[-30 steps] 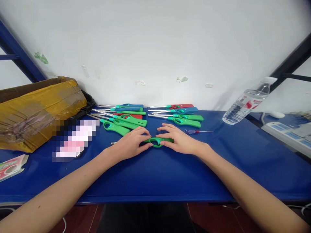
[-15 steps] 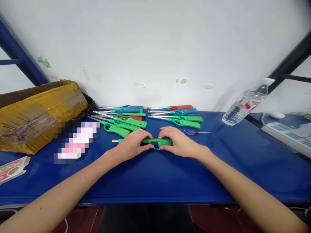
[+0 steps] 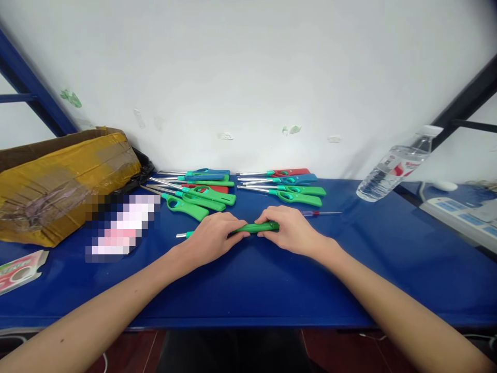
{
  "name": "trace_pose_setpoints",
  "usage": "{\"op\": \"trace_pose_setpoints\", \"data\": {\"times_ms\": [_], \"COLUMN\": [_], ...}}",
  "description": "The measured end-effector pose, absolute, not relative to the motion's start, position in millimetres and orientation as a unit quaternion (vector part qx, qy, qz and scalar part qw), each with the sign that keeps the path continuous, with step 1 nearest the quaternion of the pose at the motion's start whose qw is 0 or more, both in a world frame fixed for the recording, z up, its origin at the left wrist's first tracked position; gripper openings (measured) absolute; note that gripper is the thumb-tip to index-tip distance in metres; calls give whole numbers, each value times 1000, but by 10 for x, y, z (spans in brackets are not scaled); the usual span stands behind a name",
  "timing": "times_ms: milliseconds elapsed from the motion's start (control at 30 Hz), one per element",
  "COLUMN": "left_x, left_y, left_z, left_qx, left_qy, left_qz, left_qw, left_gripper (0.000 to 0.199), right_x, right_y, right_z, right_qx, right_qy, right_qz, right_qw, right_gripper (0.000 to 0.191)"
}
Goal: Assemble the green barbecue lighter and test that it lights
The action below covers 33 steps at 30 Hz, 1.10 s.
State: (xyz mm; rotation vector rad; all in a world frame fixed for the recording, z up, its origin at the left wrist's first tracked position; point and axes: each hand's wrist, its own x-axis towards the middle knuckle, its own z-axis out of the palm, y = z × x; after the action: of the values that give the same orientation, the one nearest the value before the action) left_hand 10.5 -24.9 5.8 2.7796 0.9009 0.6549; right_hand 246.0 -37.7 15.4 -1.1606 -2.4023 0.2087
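1. The metal tip (image 3: 180,235) of the green utility lighter (image 3: 254,228) points left.
2. Left hand (image 3: 213,233) is clamped on its front part.
3. Its long axis runs sideways, between both hands.
4. Right hand (image 3: 290,228) grips the rear end.

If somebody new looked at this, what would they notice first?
Probably the left hand and right hand, holding a green lighter over the middle of the blue table. Behind them lie two bunches of colorful lighters, and a big yellow-taped box sits at the left.
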Motion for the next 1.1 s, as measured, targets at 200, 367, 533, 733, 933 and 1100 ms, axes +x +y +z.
{"op": "trace_pose_setpoints", "data": {"times_ms": [200,367,533,733,933,1100], "left_x": [90,50,24,22,44,48], "left_y": [-223,-215,-206,-184,-176,-195], "left_z": [30,69,79,46,5,68], "left_qx": [922,910,906,907,914,910], "left_qy": [296,284,255,247,270,262], "left_qz": [251,290,310,309,275,300], "left_qw": [-10,-87,-135,-145,-127,-115], "left_gripper": [23,26,24,23,28,23], "right_x": [2547,2703,2736,2722,2666,2725], "right_y": [-318,-258,-246,-255,-255,-207], "right_z": [160,214,177,137,103,152], "right_qx": [-363,-364,-348,-352,-344,-330], "right_qy": [-900,-895,-900,-900,-898,-885], "right_qz": [57,56,32,-33,-36,-7], "right_qw": [235,251,259,255,271,329], "right_gripper": [20,24,25,27,26,43]}}
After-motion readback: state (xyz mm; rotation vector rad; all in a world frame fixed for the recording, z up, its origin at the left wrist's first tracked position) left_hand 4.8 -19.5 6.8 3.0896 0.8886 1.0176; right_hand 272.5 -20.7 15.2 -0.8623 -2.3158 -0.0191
